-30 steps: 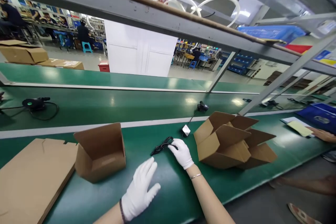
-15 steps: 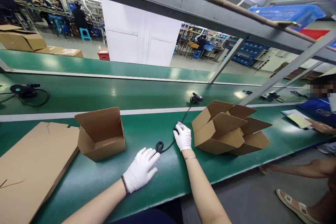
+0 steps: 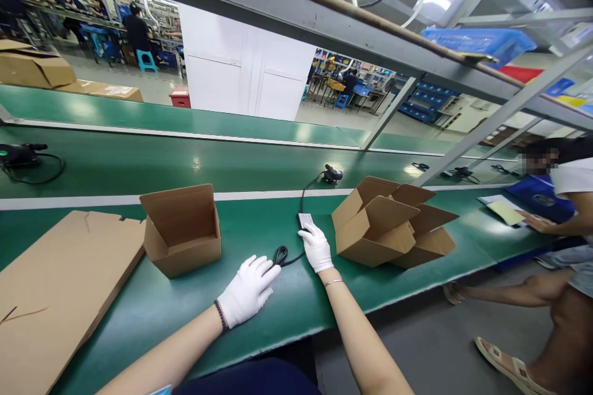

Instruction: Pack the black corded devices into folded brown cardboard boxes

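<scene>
Both my hands wear white gloves and rest on the green belt (image 3: 278,315). My left hand (image 3: 249,289) lies flat with its fingers spread, their tips touching a small coil of black cable (image 3: 280,255). My right hand (image 3: 316,248) presses down on the cable's power adapter (image 3: 305,220), fingers curled over it. The cable runs on to a small black device (image 3: 330,174) farther back on the belt.
An open cardboard box (image 3: 181,229) stands left of my hands, with flat cardboard sheets (image 3: 55,284) beyond it. Open boxes (image 3: 389,225) lie tipped to the right. A seated person (image 3: 563,210) works at far right. Another black device (image 3: 18,154) lies at far left.
My right hand moved from the cable coil up to the adapter. My left hand slid forward until its fingertips reached the coil. The view shifted a little.
</scene>
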`<act>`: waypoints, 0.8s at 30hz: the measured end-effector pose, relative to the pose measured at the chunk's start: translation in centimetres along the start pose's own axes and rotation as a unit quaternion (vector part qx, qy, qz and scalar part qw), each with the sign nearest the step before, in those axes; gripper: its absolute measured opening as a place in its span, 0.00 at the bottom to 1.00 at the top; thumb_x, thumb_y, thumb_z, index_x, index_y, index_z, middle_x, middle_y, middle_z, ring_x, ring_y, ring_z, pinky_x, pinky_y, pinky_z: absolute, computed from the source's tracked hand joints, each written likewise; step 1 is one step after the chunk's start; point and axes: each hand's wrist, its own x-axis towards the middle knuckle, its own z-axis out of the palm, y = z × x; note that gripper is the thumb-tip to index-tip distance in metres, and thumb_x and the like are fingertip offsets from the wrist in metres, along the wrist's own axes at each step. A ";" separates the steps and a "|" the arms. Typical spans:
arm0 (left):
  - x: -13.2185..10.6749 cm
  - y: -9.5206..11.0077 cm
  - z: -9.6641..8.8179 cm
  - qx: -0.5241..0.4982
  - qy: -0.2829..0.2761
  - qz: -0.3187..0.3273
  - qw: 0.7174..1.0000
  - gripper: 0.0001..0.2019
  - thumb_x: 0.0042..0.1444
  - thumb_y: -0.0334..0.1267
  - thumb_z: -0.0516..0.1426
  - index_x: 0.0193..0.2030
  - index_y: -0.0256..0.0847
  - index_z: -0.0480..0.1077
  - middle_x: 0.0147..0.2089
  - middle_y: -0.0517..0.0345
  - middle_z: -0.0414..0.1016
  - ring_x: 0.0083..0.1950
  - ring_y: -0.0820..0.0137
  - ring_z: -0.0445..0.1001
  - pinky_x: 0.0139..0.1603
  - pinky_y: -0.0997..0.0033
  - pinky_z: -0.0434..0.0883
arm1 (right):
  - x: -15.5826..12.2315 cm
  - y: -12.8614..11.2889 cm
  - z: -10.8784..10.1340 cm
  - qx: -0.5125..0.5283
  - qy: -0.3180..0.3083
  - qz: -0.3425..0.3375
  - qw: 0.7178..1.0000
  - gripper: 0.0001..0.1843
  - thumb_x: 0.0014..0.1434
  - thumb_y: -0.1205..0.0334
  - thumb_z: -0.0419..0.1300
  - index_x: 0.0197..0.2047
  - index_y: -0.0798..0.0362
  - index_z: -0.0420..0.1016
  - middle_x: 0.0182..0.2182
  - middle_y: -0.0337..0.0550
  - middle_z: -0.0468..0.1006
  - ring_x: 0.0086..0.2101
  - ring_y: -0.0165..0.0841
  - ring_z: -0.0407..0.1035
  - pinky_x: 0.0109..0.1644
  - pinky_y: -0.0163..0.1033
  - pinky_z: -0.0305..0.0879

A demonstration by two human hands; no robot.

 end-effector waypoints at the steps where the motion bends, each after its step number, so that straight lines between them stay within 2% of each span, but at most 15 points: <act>1: 0.0 0.0 -0.1 -0.002 0.002 0.001 1.000 0.24 0.60 0.35 0.53 0.64 0.45 0.58 0.61 0.51 0.66 0.63 0.57 0.63 0.65 0.48 0.57 | 0.0 0.0 0.0 0.006 0.005 0.005 1.000 0.18 0.57 0.70 0.51 0.45 0.51 0.78 0.51 0.48 0.74 0.54 0.41 0.65 0.58 0.48 0.64; 4: -0.2 0.1 -0.2 -0.011 0.008 0.004 1.000 0.25 0.59 0.35 0.55 0.63 0.45 0.58 0.60 0.51 0.67 0.62 0.57 0.63 0.64 0.49 0.58 | 0.1 -0.2 0.0 0.018 0.011 0.014 1.000 0.22 0.56 0.70 0.51 0.52 0.55 0.75 0.52 0.51 0.73 0.54 0.42 0.65 0.59 0.50 0.64; 9: -0.2 0.1 -0.3 -0.016 0.024 0.009 1.000 0.24 0.59 0.34 0.54 0.62 0.45 0.59 0.59 0.51 0.68 0.61 0.58 0.64 0.63 0.48 0.59 | -0.2 -1.1 -0.4 0.030 -0.005 0.004 1.000 0.19 0.56 0.70 0.50 0.44 0.51 0.80 0.51 0.49 0.74 0.56 0.41 0.63 0.60 0.49 0.61; 11: -0.3 0.1 -0.4 -0.022 0.036 0.012 0.999 0.21 0.60 0.32 0.53 0.60 0.46 0.62 0.56 0.53 0.70 0.59 0.60 0.65 0.63 0.50 0.59 | -0.2 -1.5 -0.8 0.036 -0.014 -0.001 0.999 0.15 0.56 0.67 0.53 0.39 0.49 0.81 0.51 0.45 0.75 0.55 0.40 0.64 0.60 0.47 0.61; 13: -0.3 0.3 -0.8 -0.034 0.044 0.031 0.998 0.17 0.61 0.31 0.52 0.56 0.48 0.65 0.53 0.55 0.72 0.56 0.63 0.68 0.62 0.53 0.61 | 0.7 -1.5 -1.3 0.041 -0.010 0.009 0.999 0.13 0.57 0.63 0.55 0.40 0.48 0.80 0.50 0.44 0.76 0.53 0.39 0.67 0.60 0.45 0.62; 15: -0.3 0.5 -1.4 -0.049 0.047 0.057 0.996 0.14 0.61 0.33 0.53 0.52 0.49 0.68 0.51 0.56 0.72 0.52 0.65 0.69 0.61 0.56 0.63 | 2.9 -0.6 -1.7 0.041 0.008 0.048 0.998 0.16 0.61 0.59 0.52 0.47 0.50 0.78 0.50 0.46 0.76 0.52 0.39 0.68 0.60 0.47 0.62; 18: -0.5 0.8 -2.3 -0.064 0.053 0.077 0.994 0.10 0.59 0.40 0.56 0.47 0.49 0.71 0.54 0.55 0.71 0.52 0.63 0.69 0.59 0.57 0.66 | 8.7 1.9 -1.8 0.033 0.019 0.140 0.989 0.20 0.62 0.57 0.51 0.52 0.54 0.75 0.51 0.52 0.74 0.52 0.43 0.67 0.59 0.51 0.62; 21: -0.6 0.4 -2.3 -0.064 0.070 0.056 0.994 0.13 0.58 0.44 0.57 0.50 0.49 0.71 0.60 0.54 0.68 0.55 0.60 0.69 0.56 0.60 0.69 | 15.2 4.9 -1.0 0.025 -0.013 0.241 0.970 0.17 0.62 0.56 0.57 0.51 0.56 0.73 0.49 0.53 0.74 0.48 0.41 0.70 0.54 0.52 0.65; 24: -0.3 -1.2 -1.2 -0.044 0.118 0.029 0.992 0.16 0.61 0.44 0.55 0.55 0.48 0.67 0.59 0.53 0.70 0.56 0.63 0.71 0.55 0.66 0.71 | 20.2 6.8 0.6 0.022 -0.039 0.320 0.946 0.17 0.63 0.54 0.59 0.50 0.57 0.71 0.46 0.48 0.73 0.44 0.38 0.70 0.50 0.50 0.68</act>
